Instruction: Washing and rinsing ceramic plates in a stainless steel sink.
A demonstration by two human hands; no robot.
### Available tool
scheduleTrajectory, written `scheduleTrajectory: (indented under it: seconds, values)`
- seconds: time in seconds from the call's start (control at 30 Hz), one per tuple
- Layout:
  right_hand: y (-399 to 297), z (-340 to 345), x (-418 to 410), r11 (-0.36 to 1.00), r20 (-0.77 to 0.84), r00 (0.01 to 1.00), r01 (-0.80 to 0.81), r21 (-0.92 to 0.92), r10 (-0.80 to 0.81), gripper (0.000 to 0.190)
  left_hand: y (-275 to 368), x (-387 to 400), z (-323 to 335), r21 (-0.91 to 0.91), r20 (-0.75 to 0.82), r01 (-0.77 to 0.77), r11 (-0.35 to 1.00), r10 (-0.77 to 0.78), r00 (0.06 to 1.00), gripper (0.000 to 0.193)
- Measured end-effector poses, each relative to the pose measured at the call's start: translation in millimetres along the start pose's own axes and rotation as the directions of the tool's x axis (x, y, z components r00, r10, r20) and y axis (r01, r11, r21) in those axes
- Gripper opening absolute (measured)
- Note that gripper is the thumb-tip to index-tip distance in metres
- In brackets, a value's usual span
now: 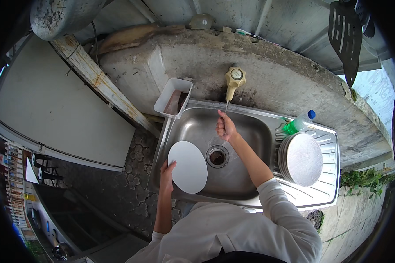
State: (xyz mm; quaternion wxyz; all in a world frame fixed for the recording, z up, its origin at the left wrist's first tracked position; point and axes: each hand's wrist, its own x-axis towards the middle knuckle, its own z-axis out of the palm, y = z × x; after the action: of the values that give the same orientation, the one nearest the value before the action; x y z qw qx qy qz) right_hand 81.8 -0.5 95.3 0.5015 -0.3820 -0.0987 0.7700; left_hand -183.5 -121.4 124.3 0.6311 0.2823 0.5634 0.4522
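Note:
My left hand grips the left edge of a white plate, tilted over the left part of the stainless steel sink. Under the cream-coloured tap, my right hand has its fingers curled in a thin stream of water; whether anything is inside the fist I cannot tell. The drain lies between the plate and my right forearm. On the ribbed drainboard at the right, a stack of white plates stands beside a clear bottle of green liquid with a blue cap.
A translucent plastic tub with brownish contents sits at the sink's back left corner. Behind the tap rises a concrete wall with a toothbrush on its ledge. A slotted spatula hangs at upper right. A rusty beam slants down at left.

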Motion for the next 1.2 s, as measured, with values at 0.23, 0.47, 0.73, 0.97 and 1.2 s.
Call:
scheduleTrajectory:
  seconds: [0.23,0.47,0.73,0.97,1.2]
  values:
    - [-3.1,12.6,-4.3,0.946,-0.129,0.964,0.194,-0.261,-0.233,0.031,0.4,-0.2,-0.4,0.018,0.015,-0.013,1.0,0.013,1.0,0.043]
    - [-21.5,8.1,-7.3,0.98,0.148,0.987,0.095,-0.176,-0.069,0.014,3.2,-0.5,0.9,0.036,0.014,-0.018,0.999,0.017,1.0,0.047]
    - [-9.8,19.4,-23.4,0.937,0.479,0.856,0.014,0.35,-0.192,0.051,2.5,-1.1,-0.5,0.061,0.013,-0.02,0.998,0.019,1.0,0.048]
    - [1.7,10.1,0.1,0.89,0.383,0.892,0.044,0.455,-0.24,0.046,0.8,-0.5,-2.6,0.023,0.02,0.004,1.0,-0.005,1.0,0.041]
    - [0.6,-17.1,5.4,0.901,0.392,0.897,0.016,0.433,-0.205,0.049,3.4,-2.0,-0.8,0.044,0.0,-0.016,0.999,0.016,1.0,0.044]
